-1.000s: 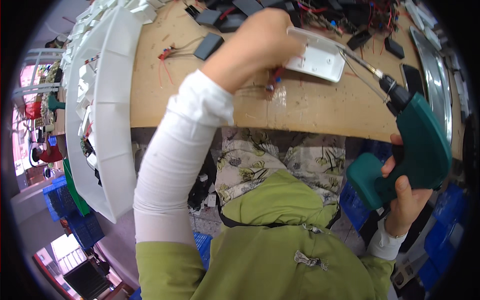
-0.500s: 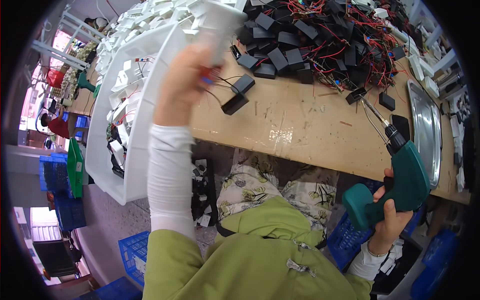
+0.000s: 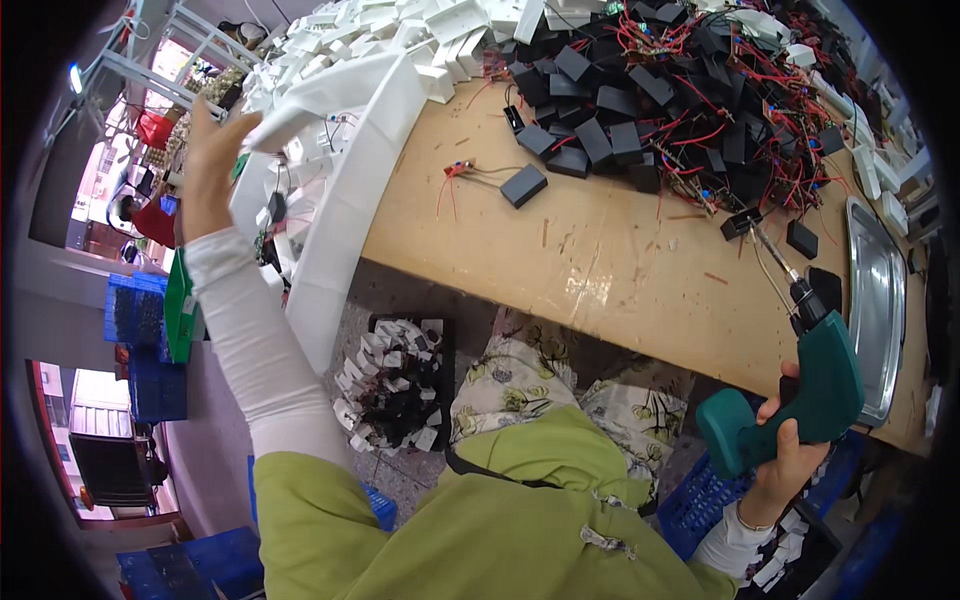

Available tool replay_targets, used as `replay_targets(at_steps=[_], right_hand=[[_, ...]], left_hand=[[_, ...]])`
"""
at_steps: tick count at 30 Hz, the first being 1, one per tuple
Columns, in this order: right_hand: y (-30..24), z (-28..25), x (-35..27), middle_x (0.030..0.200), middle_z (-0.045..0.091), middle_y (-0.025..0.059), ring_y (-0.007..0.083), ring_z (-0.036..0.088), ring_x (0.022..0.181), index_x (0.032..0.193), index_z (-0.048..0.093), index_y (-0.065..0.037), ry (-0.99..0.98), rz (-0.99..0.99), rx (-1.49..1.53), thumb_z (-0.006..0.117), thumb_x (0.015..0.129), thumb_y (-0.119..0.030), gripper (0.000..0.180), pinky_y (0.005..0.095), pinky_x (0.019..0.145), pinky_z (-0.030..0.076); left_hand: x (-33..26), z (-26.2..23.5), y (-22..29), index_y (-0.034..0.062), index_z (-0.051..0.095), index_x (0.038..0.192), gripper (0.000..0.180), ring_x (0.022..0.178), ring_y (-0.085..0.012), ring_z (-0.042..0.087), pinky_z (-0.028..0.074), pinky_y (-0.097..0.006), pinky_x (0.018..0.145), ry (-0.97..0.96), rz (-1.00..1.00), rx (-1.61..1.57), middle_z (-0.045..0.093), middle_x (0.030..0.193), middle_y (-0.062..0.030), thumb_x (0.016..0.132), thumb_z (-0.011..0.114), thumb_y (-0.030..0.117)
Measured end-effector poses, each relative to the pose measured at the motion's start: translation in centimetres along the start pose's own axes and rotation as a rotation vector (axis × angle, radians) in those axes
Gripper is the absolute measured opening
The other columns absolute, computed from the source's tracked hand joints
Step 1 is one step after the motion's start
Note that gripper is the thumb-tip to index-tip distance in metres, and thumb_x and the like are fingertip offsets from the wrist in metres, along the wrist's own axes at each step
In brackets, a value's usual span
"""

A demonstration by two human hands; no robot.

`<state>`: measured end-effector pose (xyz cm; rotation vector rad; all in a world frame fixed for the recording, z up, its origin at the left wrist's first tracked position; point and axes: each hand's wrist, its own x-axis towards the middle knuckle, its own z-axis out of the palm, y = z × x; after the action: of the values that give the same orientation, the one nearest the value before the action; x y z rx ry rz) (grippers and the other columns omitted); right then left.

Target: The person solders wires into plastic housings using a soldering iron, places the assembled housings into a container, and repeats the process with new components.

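My left hand (image 3: 212,170) is raised at the far left beside the white plastic bin (image 3: 345,215). Its fingers and thumb are spread, and the hand is somewhat blurred. A white plastic casing (image 3: 300,112) lies close to the thumb, over the bin; no grip on it shows. My right hand (image 3: 785,465) is wrapped round the handle of a green soldering gun (image 3: 825,385). The gun's thin metal tip reaches a small open black box (image 3: 742,223) on the table. Left of centre lies another black box (image 3: 523,186), wired to a small circuit board (image 3: 458,168).
A heap of black boxes (image 3: 615,100) with red wires covers the far right of the table (image 3: 480,240). White casings (image 3: 400,30) are piled behind the bin. A metal tray (image 3: 877,310) lies at the right. A container of white and black parts (image 3: 395,385) stands on the floor.
My left hand has swung left, from above the table to the bin's far left side, and the white casing has left its grip. The right hand still holds the soldering gun.
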<state>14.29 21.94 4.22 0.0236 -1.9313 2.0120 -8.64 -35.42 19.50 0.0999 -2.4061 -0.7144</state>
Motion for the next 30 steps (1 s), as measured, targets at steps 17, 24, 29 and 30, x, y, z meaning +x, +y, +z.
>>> replay_targets(at_steps=[17,24,29,30], right_hand=[[-2.1,2.7,1.5,0.108,0.054,0.0203,0.0148,0.055,0.066,0.127,0.034,0.007,0.107,0.195,0.026,0.067,0.078,-0.025,0.067,0.022,0.053,0.045],[-2.3,2.4,2.0,0.112,0.05,0.02,0.0143,0.054,0.066,0.128,0.031,0.007,0.081,0.16,0.093,0.065,0.08,-0.027,0.068,0.0208,0.053,0.044],[-0.5,2.9,2.2,0.123,0.044,0.0215,0.0143,0.052,0.074,0.134,0.024,0.001,-0.018,0.155,0.374,0.057,0.087,-0.027,0.064,0.0222,0.057,0.045],[-0.3,3.5,2.2,0.134,0.034,0.0236,0.0157,0.052,0.078,0.139,0.017,-0.003,-0.045,0.203,0.558,0.054,0.089,-0.026,0.066,0.0246,0.062,0.047]], left_hand=[[5.2,31.4,9.7,-0.0027,0.053,0.109,0.051,0.089,-0.036,0.06,0.046,-0.038,0.08,-0.307,0.168,-0.183,0.061,0.096,-0.0231,0.067,0.07,0.021],[0.6,23.6,10.0,-0.0048,0.047,0.11,0.032,0.087,-0.0276,0.062,0.054,-0.04,0.076,-0.278,-0.438,-1.114,0.057,0.101,-0.0143,0.078,0.053,-0.004],[-13.4,20.7,15.5,-0.0002,0.043,0.113,0.036,0.095,-0.0252,0.058,0.051,-0.039,0.081,-0.392,-0.735,-1.551,0.055,0.107,-0.0126,0.079,0.053,-0.007],[-16.7,20.9,17.0,0.001,0.043,0.114,0.035,0.097,-0.0243,0.057,0.05,-0.038,0.082,-0.3,-0.778,-1.698,0.054,0.107,-0.0114,0.081,0.052,-0.006]])
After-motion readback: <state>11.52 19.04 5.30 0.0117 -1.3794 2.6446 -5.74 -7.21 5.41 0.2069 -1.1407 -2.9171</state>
